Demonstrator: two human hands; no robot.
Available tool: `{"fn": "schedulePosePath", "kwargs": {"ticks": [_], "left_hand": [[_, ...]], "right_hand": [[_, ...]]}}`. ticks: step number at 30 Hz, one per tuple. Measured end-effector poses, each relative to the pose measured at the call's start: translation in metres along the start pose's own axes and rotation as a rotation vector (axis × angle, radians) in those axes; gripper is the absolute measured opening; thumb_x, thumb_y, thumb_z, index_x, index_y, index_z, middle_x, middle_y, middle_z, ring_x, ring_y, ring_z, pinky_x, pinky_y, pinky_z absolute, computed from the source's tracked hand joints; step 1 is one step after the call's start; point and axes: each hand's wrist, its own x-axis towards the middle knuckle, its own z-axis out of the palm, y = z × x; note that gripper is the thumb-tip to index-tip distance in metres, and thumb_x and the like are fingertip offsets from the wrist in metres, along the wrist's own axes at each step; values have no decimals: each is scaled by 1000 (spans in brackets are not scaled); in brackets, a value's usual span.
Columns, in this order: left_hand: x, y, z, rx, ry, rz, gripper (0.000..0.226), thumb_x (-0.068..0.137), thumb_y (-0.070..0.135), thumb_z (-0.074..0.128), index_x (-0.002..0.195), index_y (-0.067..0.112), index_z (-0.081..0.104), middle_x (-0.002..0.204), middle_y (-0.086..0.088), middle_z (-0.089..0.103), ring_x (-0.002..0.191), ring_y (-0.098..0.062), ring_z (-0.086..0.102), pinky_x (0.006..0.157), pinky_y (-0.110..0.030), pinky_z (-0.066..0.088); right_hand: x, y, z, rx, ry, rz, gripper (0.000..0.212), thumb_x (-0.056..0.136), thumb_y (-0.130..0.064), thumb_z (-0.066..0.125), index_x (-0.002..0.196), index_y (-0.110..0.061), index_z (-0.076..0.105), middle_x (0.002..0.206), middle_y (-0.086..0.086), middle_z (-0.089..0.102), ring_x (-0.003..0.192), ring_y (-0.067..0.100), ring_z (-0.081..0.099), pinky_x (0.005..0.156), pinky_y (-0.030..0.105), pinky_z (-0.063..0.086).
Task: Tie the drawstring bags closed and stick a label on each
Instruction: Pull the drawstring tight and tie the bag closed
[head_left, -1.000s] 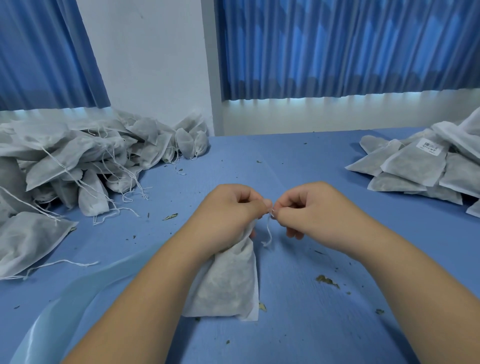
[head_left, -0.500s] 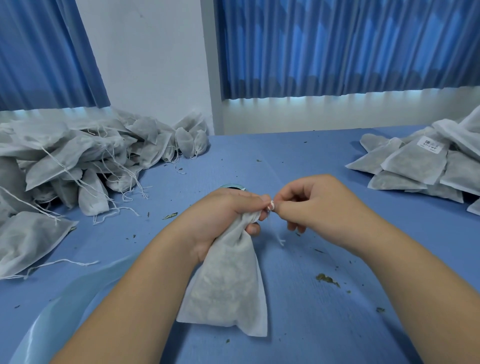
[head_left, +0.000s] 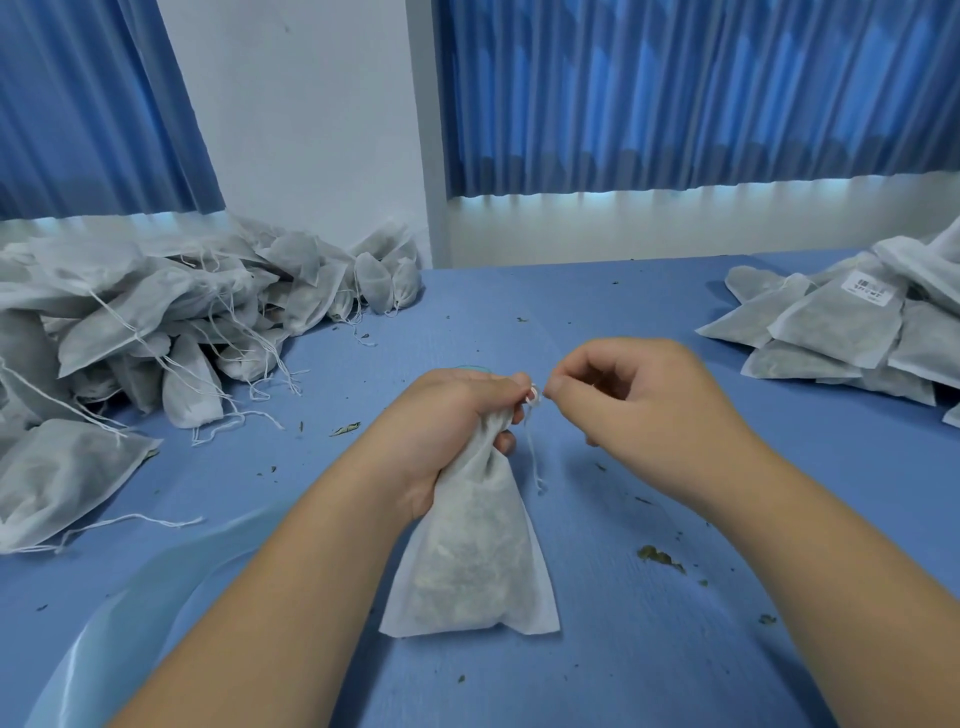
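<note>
A white fabric drawstring bag (head_left: 470, 561) filled with dried leaves hangs over the blue table in front of me. My left hand (head_left: 457, 415) grips its gathered neck. My right hand (head_left: 628, 410) pinches the white drawstring (head_left: 532, 447) right at the neck, thumb and forefinger together. A loose end of the string dangles below between the hands. A heap of untied bags (head_left: 156, 332) with loose strings lies at the left. A pile of bags (head_left: 852, 332) lies at the right, one of them with a white label (head_left: 868, 287) on top.
Dried leaf crumbs (head_left: 660, 557) are scattered over the blue table (head_left: 649, 649). A translucent pale blue strip (head_left: 130, 608) curls at the lower left beside my left forearm. Blue curtains and a white wall stand behind the table's far edge.
My left hand has lifted the bag's neck, so the bag now hangs longer below it. My right hand has opened slightly while still pinching the string at the neck.
</note>
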Motion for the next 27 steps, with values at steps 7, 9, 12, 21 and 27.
{"fn": "schedulePosePath", "kwargs": {"ticks": [7, 9, 12, 21, 27], "left_hand": [[-1, -1, 3, 13, 16, 7, 29, 91, 16, 65, 62, 12, 65, 65, -1, 58, 49, -12, 49, 43, -17, 39], [-1, -1, 3, 33, 15, 16, 23, 91, 16, 65, 70, 8, 64, 66, -1, 58, 49, -12, 49, 43, -18, 39], [-1, -2, 3, 66, 14, 23, 21, 90, 18, 67, 72, 7, 63, 64, -1, 59, 48, -11, 49, 43, -17, 40], [2, -3, -4, 180, 50, 40, 17, 87, 24, 71, 78, 10, 69, 65, 3, 61, 49, -11, 50, 46, -17, 40], [3, -6, -3, 203, 27, 41, 18, 88, 24, 70, 72, 14, 71, 65, 3, 61, 49, -10, 50, 47, -16, 41]], "right_hand": [[-2, 0, 5, -131, -27, -57, 13, 82, -22, 67, 69, -24, 71, 51, -29, 55, 47, -1, 50, 50, 8, 38], [-2, 1, 5, -139, -34, -61, 14, 83, -23, 68, 70, -23, 71, 50, -30, 54, 47, -1, 50, 49, 8, 37], [-1, 3, 6, -156, -46, -52, 16, 86, -23, 68, 71, -23, 70, 53, -31, 54, 52, -4, 51, 52, 8, 37], [4, 2, -9, 70, -42, 138, 17, 80, -9, 59, 63, -9, 59, 47, -6, 50, 42, 6, 44, 42, 15, 36], [7, 2, -15, 447, 39, 188, 16, 81, -4, 63, 65, -8, 63, 50, 3, 51, 47, 17, 43, 46, 22, 37]]}}
